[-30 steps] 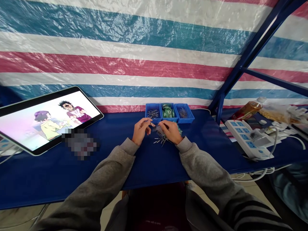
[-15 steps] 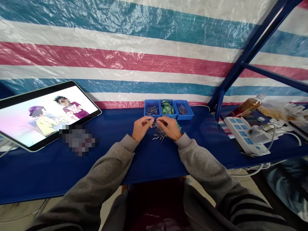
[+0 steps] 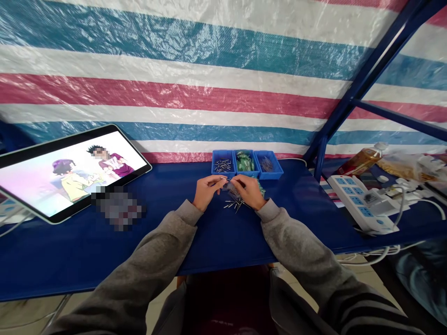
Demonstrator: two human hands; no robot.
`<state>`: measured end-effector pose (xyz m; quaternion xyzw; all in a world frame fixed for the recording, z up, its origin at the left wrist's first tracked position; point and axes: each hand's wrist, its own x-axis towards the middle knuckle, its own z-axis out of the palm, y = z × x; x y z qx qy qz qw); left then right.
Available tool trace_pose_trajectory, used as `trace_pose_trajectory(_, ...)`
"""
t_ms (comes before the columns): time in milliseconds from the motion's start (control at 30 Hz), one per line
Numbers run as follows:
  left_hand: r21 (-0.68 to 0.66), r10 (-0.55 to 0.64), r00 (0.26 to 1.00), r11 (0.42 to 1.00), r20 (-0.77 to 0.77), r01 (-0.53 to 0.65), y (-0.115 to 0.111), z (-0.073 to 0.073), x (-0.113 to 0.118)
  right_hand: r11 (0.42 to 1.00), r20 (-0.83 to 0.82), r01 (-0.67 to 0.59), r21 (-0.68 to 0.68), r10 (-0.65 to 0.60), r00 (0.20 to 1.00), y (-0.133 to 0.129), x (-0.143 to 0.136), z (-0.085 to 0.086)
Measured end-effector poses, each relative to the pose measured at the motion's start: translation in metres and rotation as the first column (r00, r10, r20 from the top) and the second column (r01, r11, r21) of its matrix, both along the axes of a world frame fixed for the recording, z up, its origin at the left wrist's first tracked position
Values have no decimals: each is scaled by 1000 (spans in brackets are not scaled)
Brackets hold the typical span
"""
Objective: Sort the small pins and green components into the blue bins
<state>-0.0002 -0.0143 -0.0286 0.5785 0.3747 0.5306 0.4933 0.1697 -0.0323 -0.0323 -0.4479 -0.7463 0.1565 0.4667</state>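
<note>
Our left hand (image 3: 205,191) and right hand (image 3: 249,190) are pinched narrow, fingertips nearly meeting around a small part (image 3: 228,179). If our pinch loosens, it could drop among the metal pins (image 3: 235,204) below and get lost. It looks slim, details too small to tell, held over the tabletop (image 3: 223,242), short of the far-edge blue bins (image 3: 271,176).

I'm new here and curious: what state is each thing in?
Left hand: pinching a small part, kind unclear
Right hand: close to the left hand's fingertips, grip unclear
Loose metal pins: scattered on the desk
Left blue bin: open, holding metal pins
Middle blue bin: open, holding green pieces
Right blue bin: open, holding small pieces
Tablet: on, showing a cartoon
Power strip: adapter on it
Bottle: amber liquid inside
</note>
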Motion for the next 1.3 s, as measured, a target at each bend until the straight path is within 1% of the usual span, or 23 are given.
trace_pose_trajectory(133, -12, -4, 999, 1000, 37, 5, -1, 1, 1, 1000, 20, -21, 7, 21, 1000, 1, -1, -1)
trace_pose_trajectory(267, -51, -43, 995, 998, 89, 48, -3, 6, 0, 999, 25, 27, 21, -28, 999, 1, -2, -1)
trace_pose_trajectory(333, -35, -45, 996, 998, 77, 47, -2, 6, -1, 998, 4, 61, 26, -61, 998, 1, -1, 0)
trace_pose_trajectory(400, 16, -31, 999, 999, 22, 31, -2, 4, -3, 995, -30, 91, 32, -90, 995, 0, -1, 1)
trace_pose_trajectory(533, 147, 15, 988, 989, -156, 8, 0, 0, -5, 992, -92, 118, 48, -113, 989, -1, 0, 3)
trace_pose_trajectory(600, 199, 40, 977, 980, -211, 3, 1, -1, -6, 994, -96, 103, 40, -99, 990, -1, 0, 2)
trace_pose_trajectory(667, 219, 60, 973, 976, -222, -10, 0, 0, -6, 997, -81, 67, 34, -64, 995, -1, 0, 2)
trace_pose_trajectory(800, 203, 47, 976, 979, -211, -3, -2, 3, -5, 1000, -33, -9, 14, 9, 999, -1, -1, 0)
trace_pose_trajectory(967, 207, 28, 975, 978, -222, 19, -4, 5, -6, 999, -26, -41, -9, 41, 999, 0, -1, -2)
trace_pose_trajectory(1067, 176, 13, 980, 984, -200, 23, -5, 6, -6, 998, -22, -67, -7, 67, 998, 0, -1, -1)
trace_pose_trajectory(1167, 106, -3, 994, 994, -110, 15, -4, 7, -6, 999, -26, -51, -2, 51, 998, -1, -1, 0)
trace_pose_trajectory(1300, 43, -19, 1000, 999, 0, 19, -1, 6, -6, 999, -58, 24, -38, -26, 998, -2, 0, 2)
